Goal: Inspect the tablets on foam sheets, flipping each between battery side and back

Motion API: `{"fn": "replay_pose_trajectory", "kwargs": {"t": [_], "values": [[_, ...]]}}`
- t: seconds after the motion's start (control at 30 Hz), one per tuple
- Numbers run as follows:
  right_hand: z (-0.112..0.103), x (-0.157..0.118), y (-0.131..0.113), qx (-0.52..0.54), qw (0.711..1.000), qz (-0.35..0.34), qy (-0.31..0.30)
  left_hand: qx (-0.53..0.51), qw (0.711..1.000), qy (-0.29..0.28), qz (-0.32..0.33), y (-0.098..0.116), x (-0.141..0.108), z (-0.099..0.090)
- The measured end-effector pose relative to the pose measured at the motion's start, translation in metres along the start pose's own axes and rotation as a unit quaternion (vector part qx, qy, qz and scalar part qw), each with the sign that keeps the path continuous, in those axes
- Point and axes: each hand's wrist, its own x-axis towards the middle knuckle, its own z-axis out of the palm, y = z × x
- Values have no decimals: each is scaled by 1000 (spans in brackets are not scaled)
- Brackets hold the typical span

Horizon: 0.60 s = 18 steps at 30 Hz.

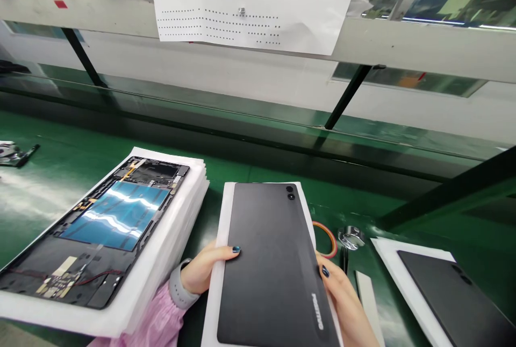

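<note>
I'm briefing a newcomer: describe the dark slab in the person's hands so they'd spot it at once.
On the green bench, find the white stack topped by an opened device. Just right of it, the left hand and right hand hold a dark slab with white sheeting beneath. Unlike the similar slab farther right, it sits between two hands and shows pale lettering.

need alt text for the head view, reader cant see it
Left hand and right hand hold a dark panel with white sheeting beneath, over a green bench. An opened tablet tops a white stack at left; a similar panel lies on white sheets at right.
</note>
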Motion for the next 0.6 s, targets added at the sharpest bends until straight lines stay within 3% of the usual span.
{"fn": "replay_pose_trajectory", "kwargs": {"t": [0.37,0.6], "values": [[12,-10,-14,-24,999,-21,-23,-29,999,31,-22,4,1,3],[-19,5,-3,-103,991,-27,-79,-44,998,29,-33,8,0,6]]}}
